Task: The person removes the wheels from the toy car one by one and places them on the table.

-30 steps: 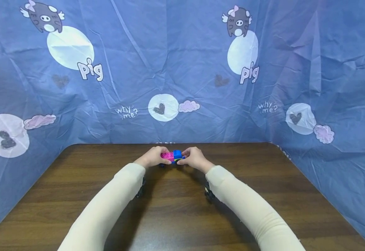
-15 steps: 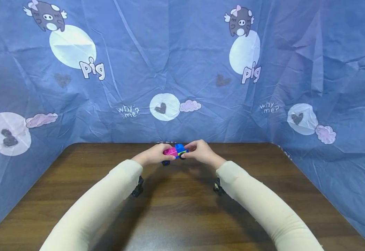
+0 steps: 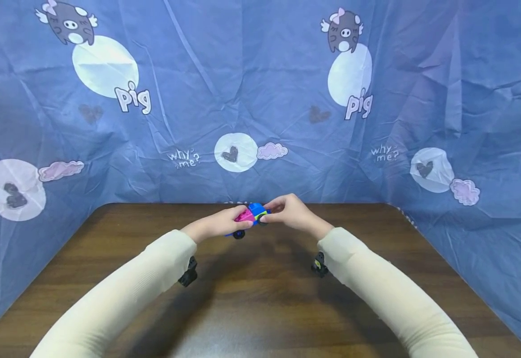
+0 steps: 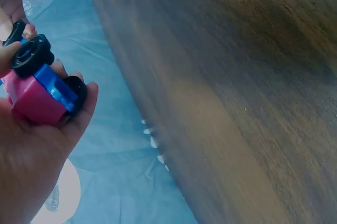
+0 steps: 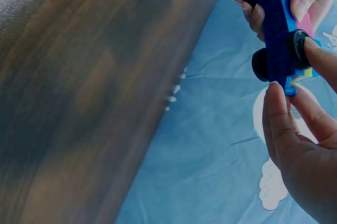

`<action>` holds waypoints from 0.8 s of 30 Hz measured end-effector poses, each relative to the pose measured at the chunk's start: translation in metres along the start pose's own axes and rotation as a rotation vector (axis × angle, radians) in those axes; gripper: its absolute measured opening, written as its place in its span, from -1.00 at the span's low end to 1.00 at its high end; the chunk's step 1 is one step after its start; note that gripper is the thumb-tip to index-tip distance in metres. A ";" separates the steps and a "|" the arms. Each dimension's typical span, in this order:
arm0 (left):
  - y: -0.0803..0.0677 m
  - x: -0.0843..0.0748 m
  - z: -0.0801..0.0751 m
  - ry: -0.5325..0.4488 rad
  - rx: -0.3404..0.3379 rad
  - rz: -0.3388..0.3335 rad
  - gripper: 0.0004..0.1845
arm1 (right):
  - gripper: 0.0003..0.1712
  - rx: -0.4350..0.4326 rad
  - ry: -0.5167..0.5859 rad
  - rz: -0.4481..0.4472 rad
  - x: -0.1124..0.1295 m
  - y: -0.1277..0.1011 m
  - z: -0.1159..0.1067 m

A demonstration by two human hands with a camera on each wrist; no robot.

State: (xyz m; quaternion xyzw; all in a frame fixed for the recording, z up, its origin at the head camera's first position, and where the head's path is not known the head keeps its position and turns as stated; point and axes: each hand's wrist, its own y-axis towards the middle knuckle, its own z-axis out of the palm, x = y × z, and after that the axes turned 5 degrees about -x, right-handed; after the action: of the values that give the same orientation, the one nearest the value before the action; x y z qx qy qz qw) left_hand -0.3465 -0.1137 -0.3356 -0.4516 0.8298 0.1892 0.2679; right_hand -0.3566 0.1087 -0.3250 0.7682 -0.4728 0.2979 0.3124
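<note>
Both hands, left hand (image 3: 222, 223) and right hand (image 3: 289, 211), pinch the toy car (image 3: 251, 215) aloft

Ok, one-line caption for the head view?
Both hands, left and right, hold a pink-and-blue toy car above a wooden table.

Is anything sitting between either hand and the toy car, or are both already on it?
Nothing visible does. The left hand grips the toy car at its pink end, and the right hand pinches the blue end, above the table.
</note>
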 end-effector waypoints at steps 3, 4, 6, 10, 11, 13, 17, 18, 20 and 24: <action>-0.002 -0.001 0.000 -0.032 -0.006 0.003 -0.61 | -0.57 -0.001 0.014 -0.011 0.005 -0.003 -0.002; -0.003 -0.001 0.000 -0.044 -0.012 0.003 -0.62 | -0.58 -0.004 0.021 -0.016 0.007 -0.003 -0.003; -0.005 -0.003 0.000 -0.066 -0.029 0.005 -0.64 | -0.58 -0.012 0.038 -0.026 0.009 -0.005 -0.004; -0.007 -0.005 0.001 -0.115 -0.074 0.005 -0.67 | -0.55 -0.048 0.059 -0.045 0.011 -0.008 -0.007; -0.008 -0.006 0.002 -0.132 -0.085 0.005 -0.67 | -0.54 -0.059 0.061 -0.045 0.010 -0.009 -0.007; -0.009 -0.008 0.002 -0.163 -0.109 -0.009 -0.67 | -0.50 -0.070 0.075 -0.037 0.011 -0.012 -0.007; -0.012 -0.014 0.001 -0.243 -0.157 -0.029 -0.66 | -0.48 -0.051 0.105 -0.007 0.011 -0.020 -0.008; -0.013 -0.015 0.002 -0.269 -0.165 -0.031 -0.67 | -0.49 -0.037 0.116 -0.004 0.011 -0.022 -0.008; -0.013 -0.017 0.003 -0.323 -0.178 -0.029 -0.68 | -0.54 -0.019 0.123 -0.006 0.012 -0.027 -0.008; -0.016 -0.022 0.007 -0.359 -0.202 -0.033 -0.70 | -0.62 -0.006 0.175 -0.004 0.013 -0.035 -0.007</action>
State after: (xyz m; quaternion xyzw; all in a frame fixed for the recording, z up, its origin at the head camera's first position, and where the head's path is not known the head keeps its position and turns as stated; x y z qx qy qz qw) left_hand -0.3215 -0.1037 -0.3285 -0.4488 0.7380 0.3446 0.3678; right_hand -0.3211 0.1190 -0.3180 0.7392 -0.4433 0.3618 0.3553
